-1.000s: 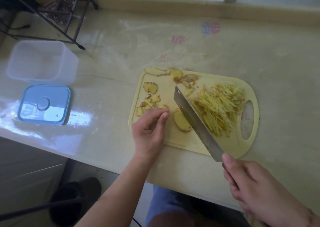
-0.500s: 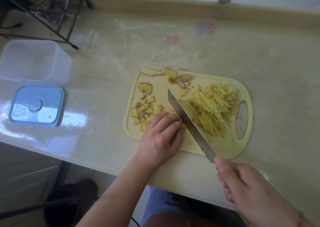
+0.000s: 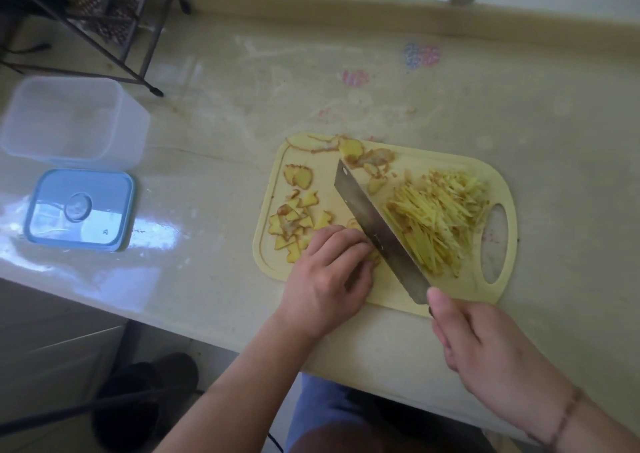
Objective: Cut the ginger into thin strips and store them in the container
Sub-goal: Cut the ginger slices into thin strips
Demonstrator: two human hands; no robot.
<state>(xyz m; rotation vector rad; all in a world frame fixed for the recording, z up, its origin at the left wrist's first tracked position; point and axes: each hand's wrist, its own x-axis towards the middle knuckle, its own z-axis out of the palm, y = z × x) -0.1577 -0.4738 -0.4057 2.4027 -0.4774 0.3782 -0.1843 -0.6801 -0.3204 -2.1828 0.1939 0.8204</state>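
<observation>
A yellow cutting board (image 3: 391, 290) lies on the counter. A pile of thin ginger strips (image 3: 440, 220) covers its right half. Ginger peel scraps (image 3: 298, 224) lie on its left half, and more slices (image 3: 360, 153) sit at its far edge. My left hand (image 3: 329, 276) has curled fingers pressing down a ginger slice (image 3: 353, 224), which is mostly hidden beneath them. My right hand (image 3: 485, 352) grips the handle of a cleaver (image 3: 377, 232); its blade stands on the board right beside my left fingers. A clear plastic container (image 3: 69, 120) stands open at the far left.
The container's blue lid (image 3: 81, 210) lies flat in front of it. A black metal rack (image 3: 104, 19) stands at the back left. The counter's front edge runs just below the board. A dark stool and my legs show below.
My left hand moved from the scraps onto the ginger slice and curled over it. The cleaver shifted left against my left fingers.
</observation>
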